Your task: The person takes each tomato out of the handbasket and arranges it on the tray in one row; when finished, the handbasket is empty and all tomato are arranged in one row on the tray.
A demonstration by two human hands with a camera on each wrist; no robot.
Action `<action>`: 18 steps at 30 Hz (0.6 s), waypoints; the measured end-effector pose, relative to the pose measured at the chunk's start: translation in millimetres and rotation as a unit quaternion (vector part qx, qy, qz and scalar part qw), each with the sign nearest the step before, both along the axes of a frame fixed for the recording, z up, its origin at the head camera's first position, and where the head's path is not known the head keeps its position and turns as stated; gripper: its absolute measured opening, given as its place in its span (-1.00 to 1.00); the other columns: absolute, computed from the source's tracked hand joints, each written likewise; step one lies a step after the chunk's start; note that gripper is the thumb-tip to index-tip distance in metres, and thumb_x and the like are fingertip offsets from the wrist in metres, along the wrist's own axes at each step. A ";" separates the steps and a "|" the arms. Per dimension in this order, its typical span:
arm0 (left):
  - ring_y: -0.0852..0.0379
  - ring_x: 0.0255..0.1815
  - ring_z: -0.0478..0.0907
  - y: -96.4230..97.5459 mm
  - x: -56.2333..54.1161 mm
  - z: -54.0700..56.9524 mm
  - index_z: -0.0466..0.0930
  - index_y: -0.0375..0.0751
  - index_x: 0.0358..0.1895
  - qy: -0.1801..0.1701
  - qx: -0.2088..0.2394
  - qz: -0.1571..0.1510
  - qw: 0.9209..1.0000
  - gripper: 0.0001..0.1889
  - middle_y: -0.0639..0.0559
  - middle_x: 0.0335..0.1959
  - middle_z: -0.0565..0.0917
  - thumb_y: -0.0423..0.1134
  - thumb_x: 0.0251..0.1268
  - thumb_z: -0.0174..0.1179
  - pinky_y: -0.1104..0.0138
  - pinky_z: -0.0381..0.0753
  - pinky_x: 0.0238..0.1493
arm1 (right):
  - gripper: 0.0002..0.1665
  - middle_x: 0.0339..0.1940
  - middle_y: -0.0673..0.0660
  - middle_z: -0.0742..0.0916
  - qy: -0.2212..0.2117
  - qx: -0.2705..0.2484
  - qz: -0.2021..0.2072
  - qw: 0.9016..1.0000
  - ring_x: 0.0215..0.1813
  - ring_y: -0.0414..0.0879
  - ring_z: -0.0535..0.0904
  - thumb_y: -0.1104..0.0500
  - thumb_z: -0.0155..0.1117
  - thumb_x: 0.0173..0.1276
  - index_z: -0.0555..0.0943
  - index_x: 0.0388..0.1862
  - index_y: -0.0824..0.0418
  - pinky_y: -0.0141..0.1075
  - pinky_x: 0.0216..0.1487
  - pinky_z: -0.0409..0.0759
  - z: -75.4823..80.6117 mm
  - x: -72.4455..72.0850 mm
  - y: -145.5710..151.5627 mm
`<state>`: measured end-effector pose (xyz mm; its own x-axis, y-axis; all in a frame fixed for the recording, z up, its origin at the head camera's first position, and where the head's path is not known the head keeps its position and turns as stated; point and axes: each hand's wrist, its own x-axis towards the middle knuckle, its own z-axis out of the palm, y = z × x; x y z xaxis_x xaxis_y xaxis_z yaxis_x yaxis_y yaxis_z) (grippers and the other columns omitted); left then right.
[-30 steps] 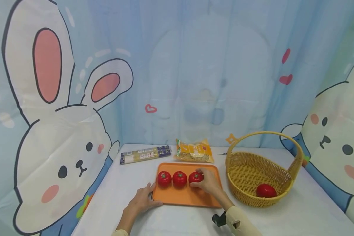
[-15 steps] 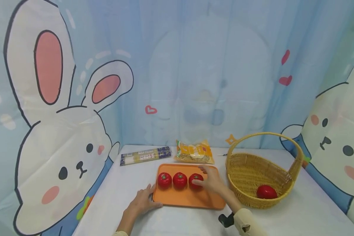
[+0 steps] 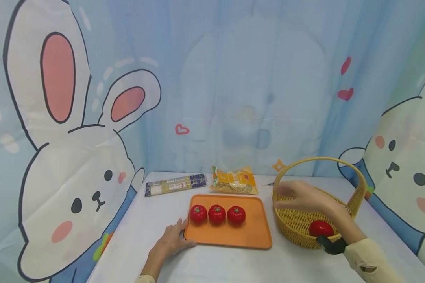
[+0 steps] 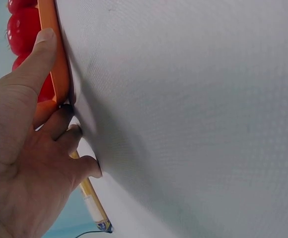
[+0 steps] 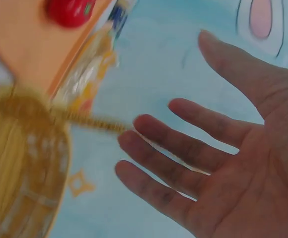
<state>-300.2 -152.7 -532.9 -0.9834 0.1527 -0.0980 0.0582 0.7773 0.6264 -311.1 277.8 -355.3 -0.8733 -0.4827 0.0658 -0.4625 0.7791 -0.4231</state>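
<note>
My left hand (image 3: 171, 238) holds the front left corner of an orange tray (image 3: 230, 237). In the left wrist view the thumb lies against the tray's wall, with the other fingers bent at the corner. Three red tomatoes (image 3: 217, 215) stand in a row on the tray, green stem marks upward. Over the wicker basket (image 3: 294, 236) hovers my right hand (image 3: 306, 196), blurred by motion. The right wrist view gives its palm bare, fingers spread and nearly straight. A glossy red item (image 3: 320, 228) lies inside the basket; its kind is unclear.
Behind the tray lie a yellow food packet (image 3: 233, 181) and a long, flat package of what looks like noodles (image 3: 175, 184). The basket's tall handle (image 3: 318, 158) arches up at the right. A curtain with printed rabbits (image 3: 233, 98) hangs behind the white table (image 3: 233, 265).
My right hand has let go of the rightmost tomato and moved right, to over the basket. The tray's right end has swung slightly right. My left hand stays at the corner.
</note>
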 end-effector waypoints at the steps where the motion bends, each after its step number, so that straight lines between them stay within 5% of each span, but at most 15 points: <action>1: -0.63 0.60 0.18 -0.2 0.0 -0.2 0.44 -0.18 0.61 0.000 0.000 -0.001 1.000 -0.06 -0.44 0.63 0.32 0.05 0.19 0.63 -0.49 0.28 0.48 | -0.31 0.11 0.28 0.82 -0.002 0.002 0.002 1.000 0.16 0.25 0.76 -0.14 0.56 0.41 0.69 0.24 0.36 0.18 0.15 0.77 -0.8 -1.9 9.5; 9: -0.67 0.59 0.16 -0.4 1.5 0.8 0.43 -0.19 0.60 0.000 0.002 -0.002 1.000 -0.06 -0.45 0.63 0.31 0.05 0.19 0.62 -0.50 0.25 0.48 | -0.26 0.06 0.33 0.80 -0.062 0.044 -0.058 0.995 0.08 0.26 0.74 -0.11 0.58 0.39 0.66 0.21 0.49 0.15 0.05 0.80 -26.3 -26.4 72.7; 18: -0.68 0.59 0.15 -0.1 1.3 0.1 0.43 -0.16 0.61 -0.006 -0.001 0.006 1.000 -0.07 -0.41 0.64 0.32 0.06 0.20 0.62 -0.51 0.25 0.47 | -0.18 -0.02 0.29 0.72 -0.170 0.088 -0.125 0.973 -0.02 0.16 0.71 -0.21 0.60 0.34 0.63 0.15 0.48 0.17 0.03 0.79 -61.1 -44.6 110.6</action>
<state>-299.0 -152.8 -532.8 -0.9837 0.1413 -0.1110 0.0412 0.7787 0.6260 -355.7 388.4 -416.4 -0.9217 -0.2290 -0.3130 -0.1045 0.9239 -0.3681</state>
